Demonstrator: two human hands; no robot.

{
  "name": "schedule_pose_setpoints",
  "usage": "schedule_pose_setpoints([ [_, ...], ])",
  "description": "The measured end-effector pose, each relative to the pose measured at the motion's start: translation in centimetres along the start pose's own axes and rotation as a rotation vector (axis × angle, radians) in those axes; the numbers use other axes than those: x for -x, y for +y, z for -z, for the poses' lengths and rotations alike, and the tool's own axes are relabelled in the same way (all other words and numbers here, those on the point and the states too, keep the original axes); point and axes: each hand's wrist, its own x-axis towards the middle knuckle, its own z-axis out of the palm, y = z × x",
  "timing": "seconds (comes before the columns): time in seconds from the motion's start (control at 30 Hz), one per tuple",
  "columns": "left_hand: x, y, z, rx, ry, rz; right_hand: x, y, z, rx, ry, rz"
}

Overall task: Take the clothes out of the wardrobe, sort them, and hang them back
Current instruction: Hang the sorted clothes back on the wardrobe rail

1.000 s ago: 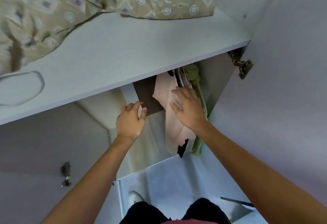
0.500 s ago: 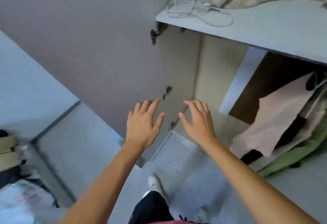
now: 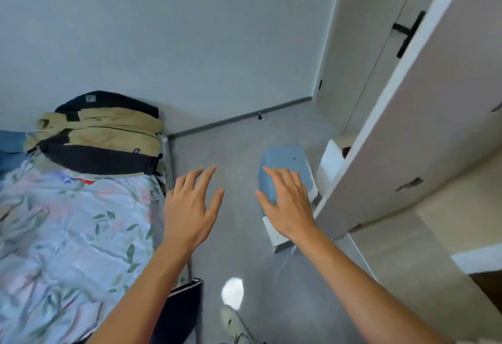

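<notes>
Both hands were held out in front of the person over the grey floor (image 3: pixel 244 137), palms down, and neither gripped anything. The left hand (image 3: pixel 190 209) had its fingers spread and only slightly bent, the thumb out to the right. The right hand (image 3: pixel 288 205) was spread the same way, its fingers reaching over a blue stool (image 3: pixel 285 164) that stood on the floor below; whether they touched it could not be told. The two hands were apart, with bare floor showing between them.

To the left lay a bed (image 3: pixel 68 235) covered in a pale floral sheet. At its far end, against the wall (image 3: pixel 163 31), a pile of folded clothes (image 3: pixel 100 140) in black and tan was stacked, well away from both hands. A dark bag (image 3: pixel 184 305) stood beside the bed near the left forearm, and a light shoe (image 3: pixel 233 316) showed at the bottom edge.

To the right stood the open wardrobe door (image 3: pixel 423 126), its white edge just beside the right hand. Behind the stool a white box-like piece (image 3: pixel 330 167) rested against that door. Further back was another door with a black handle (image 3: pixel 407 33)
</notes>
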Motion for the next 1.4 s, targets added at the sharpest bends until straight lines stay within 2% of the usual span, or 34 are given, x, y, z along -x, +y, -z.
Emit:
schedule_pose_setpoints([
  [0.2,0.0,-12.4,2.8,-0.014,0.039,0.244,-6.4,-9.2,-8.5,0.014,-0.173,0.146],
  [0.4,-0.3,-18.9,3.3,-0.001,0.096,0.413,-11.4,-13.5,-13.6,0.033,-0.283,0.247],
  [0.53,-2.3,-21.8,2.1,-0.011,0.072,0.506,-16.0,-14.7,-16.8,0.044,-0.325,0.296],
  [0.77,-12.4,-25.3,0.1,-0.061,0.043,0.536,-27.4,-15.3,-22.5,0.005,-0.382,0.351],
  [1.03,-25.5,-30.3,0.5,-0.125,0.077,0.636,-43.4,-18.1,-25.4,0.007,-0.430,0.507],
  [1.2,-28.4,-34.5,0.6,-0.151,0.069,0.751,-49.6,-21.9,-29.5,-0.004,-0.488,0.578],
  [1.4,-31.7,-43.4,0.1,-0.143,0.072,0.888,-56.7,-28.0,-37.6,-0.019,-0.593,0.662],
])
